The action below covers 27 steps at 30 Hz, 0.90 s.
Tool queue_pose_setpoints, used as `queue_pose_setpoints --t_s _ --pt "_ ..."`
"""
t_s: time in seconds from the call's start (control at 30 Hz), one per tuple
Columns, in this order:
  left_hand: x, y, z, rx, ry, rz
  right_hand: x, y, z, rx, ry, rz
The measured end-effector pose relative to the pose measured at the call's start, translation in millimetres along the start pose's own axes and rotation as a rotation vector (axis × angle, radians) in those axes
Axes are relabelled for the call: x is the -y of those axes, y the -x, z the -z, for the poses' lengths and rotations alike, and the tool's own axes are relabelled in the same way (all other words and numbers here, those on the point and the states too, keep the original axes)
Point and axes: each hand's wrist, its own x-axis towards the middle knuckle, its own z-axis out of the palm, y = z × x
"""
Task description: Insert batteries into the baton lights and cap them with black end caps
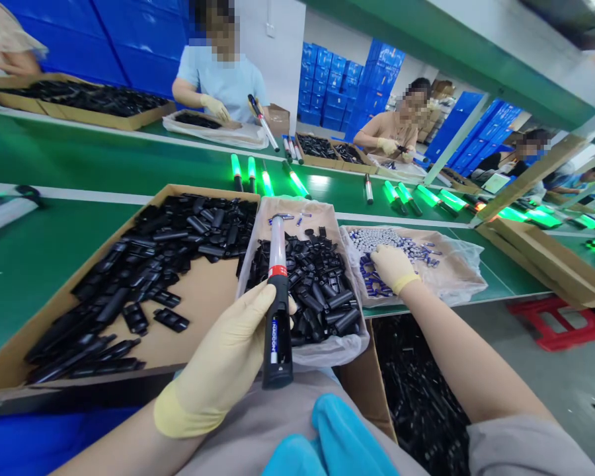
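My left hand (228,354), in a pale yellow glove, is wrapped round the black handle of a light baton (278,311). The baton has a clear tube, a red band and an open battery slot facing me, where a blue-and-white battery (274,340) shows. Its tube points up and away. To the right, my gloved right hand (395,268) reaches down into a plastic-lined tray of batteries (456,268). Its fingers are bunched against the batteries (377,239); what they hold, if anything, is hidden.
Black plastic parts fill a cardboard tray (218,284) at left and a lined tray (322,264) in the middle. Glowing green batons (266,180) lie along the green bench (188,168). Several co-workers (223,73) sit opposite. A red stool (565,324) stands at right.
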Motion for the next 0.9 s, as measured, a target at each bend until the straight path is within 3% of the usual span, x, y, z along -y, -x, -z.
queue_pose_setpoints --t_s 0.13,0.3,0.43,0.57,0.77,0.83,0.9 --pt "-3.3 -0.4 -4.2 0.037 -0.034 -0.008 19.0 30.6 28.4 -0.129 -0.078 0.079" --pt "-7.5 -2.4 -12.9 0.053 -0.124 -0.020 89.9 101.2 76.9 -0.659 -0.585 0.595" --pt "-5.3 -2.9 -8.2 -0.058 -0.178 -0.070 131.2 123.0 90.7 -0.741 -0.550 0.739" --pt "-1.9 -3.3 0.1 -0.082 -0.216 -0.142 139.1 126.0 84.9 -0.743 -0.573 0.731" --pt "-3.0 -2.4 -2.1 -0.071 -0.041 -0.037 144.9 135.6 80.8 -0.783 -0.529 0.684" --pt "-3.2 -1.9 -0.3 -0.050 -0.042 -0.022 128.2 128.8 78.4 -0.809 -0.536 0.581" --pt "-4.2 -1.5 2.9 -0.048 -0.015 0.022 95.3 113.8 71.5 -0.817 -0.551 0.390"
